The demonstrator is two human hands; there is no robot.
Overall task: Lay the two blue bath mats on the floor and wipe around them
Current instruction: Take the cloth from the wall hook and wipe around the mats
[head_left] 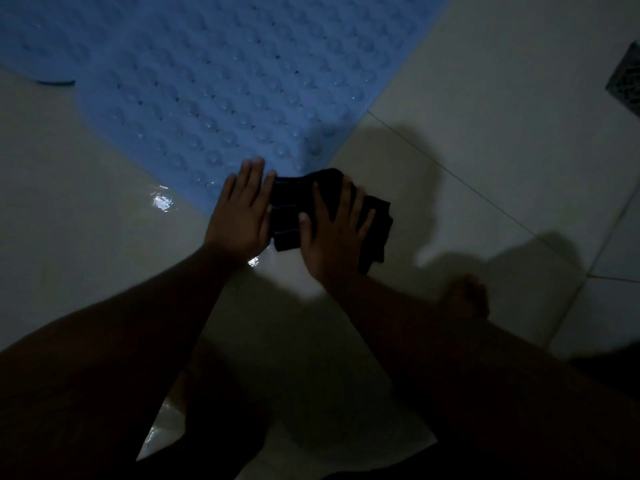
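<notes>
Legs: pretty dark down at the bottom of the shot, person looks crouched, a bare foot (465,294) shows off to the right on the tiles.
Floor (86,209): pale glossy tile, wet-looking, with a couple of bright reflections near the left wrist and further left.
Right hand (334,233): flat, fingers spread out, pressing down on top of the cloth, not really gripping it as far as I can see.
Left hand (240,211): also open and flat, fingers together-ish, sitting at the cloth's left edge, fingertips reaching onto the corner edge of the mat.
Cloth (294,209): dark, almost black, folded up, faint lighter stripes across it, lying on the floor right at the mat's near corner, touching or just overlapping it.
Bath mat (221,81): blue, bumpy texture with small holes, spread flat on the floor and filling the upper left of the view.
Second mat (55,83): just a blue curved edge poking out at the far left, seems tucked under or beside the big one, can't tell which.
Floor drain (627,81): dark metal grate at the far right edge, well apart from the mats.
</notes>
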